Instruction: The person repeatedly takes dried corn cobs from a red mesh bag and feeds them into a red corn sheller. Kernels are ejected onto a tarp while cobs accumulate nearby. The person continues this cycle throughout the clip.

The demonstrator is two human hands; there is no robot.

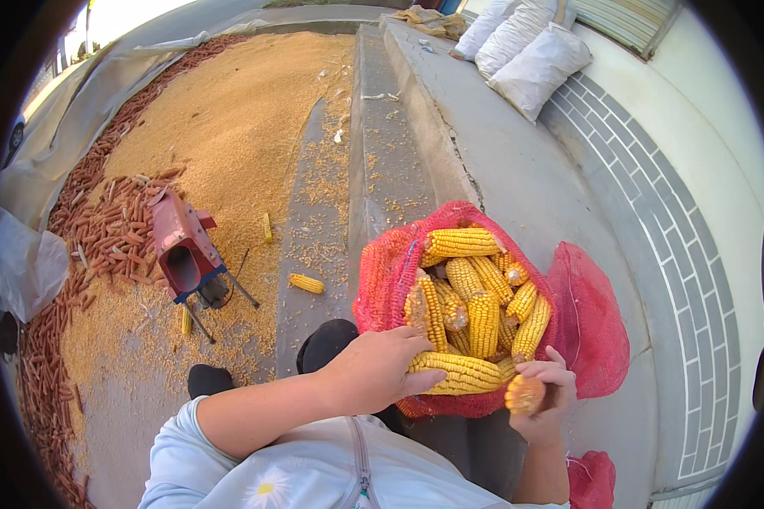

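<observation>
A red mesh sack (382, 280) with its mouth wide apart stands before me, filled with yellow ears of corn (484, 318). My left hand (388, 366) grips the left end of a long ear of corn (468, 375) lying across the sack's near rim, thumb below and fingers above. At the sack's near right side, my right hand (547, 394) holds another ear of corn (525, 393), its blunt end facing up toward me. The rest of that ear is hidden by foreshortening and my fingers.
On the left a red corn sheller (188, 248) stands on metal legs beside heaped kernels (229, 114) and bare cobs (118, 235). One ear (306, 283) lies on the concrete. Red mesh sacks (589, 318) lie to the right; white sacks (538, 67) lean against the wall beyond a raised concrete ledge (420, 121).
</observation>
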